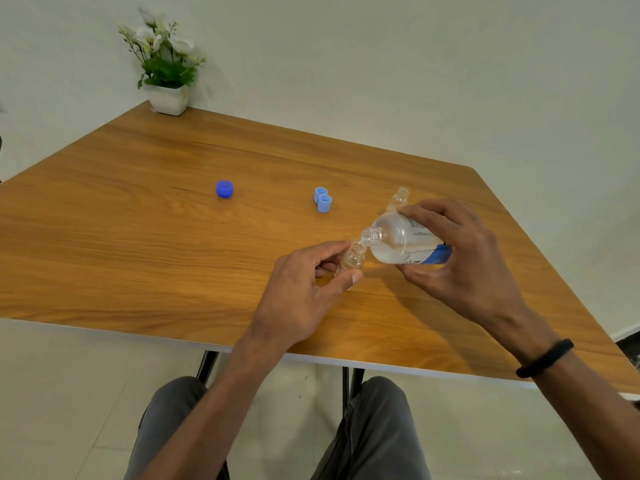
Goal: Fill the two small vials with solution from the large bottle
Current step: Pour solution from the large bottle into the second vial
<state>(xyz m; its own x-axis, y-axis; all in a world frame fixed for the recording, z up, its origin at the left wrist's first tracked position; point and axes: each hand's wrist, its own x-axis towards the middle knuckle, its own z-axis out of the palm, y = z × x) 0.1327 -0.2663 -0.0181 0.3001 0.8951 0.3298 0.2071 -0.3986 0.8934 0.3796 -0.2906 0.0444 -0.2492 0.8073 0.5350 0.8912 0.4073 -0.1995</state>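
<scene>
Left hand [304, 289] fingers around half-hidden vial [353, 259], right hand [460, 261] fingers around tilted large bottle [401, 244], second vial [400, 199] partly hidden behind

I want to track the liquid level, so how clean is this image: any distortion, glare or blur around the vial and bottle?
Head view: wide-angle bend bows the table edges; lighting soft, shadows faint; the clear vial in the left hand and the large bottle in the right hand are fairly sharp, but their transparency makes liquid levels hard to read.

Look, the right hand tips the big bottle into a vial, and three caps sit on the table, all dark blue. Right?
Not quite. In the head view only one cap is dark blue; the other two caps are light blue. The rest holds: the right hand tips the bottle into the vial.
</scene>
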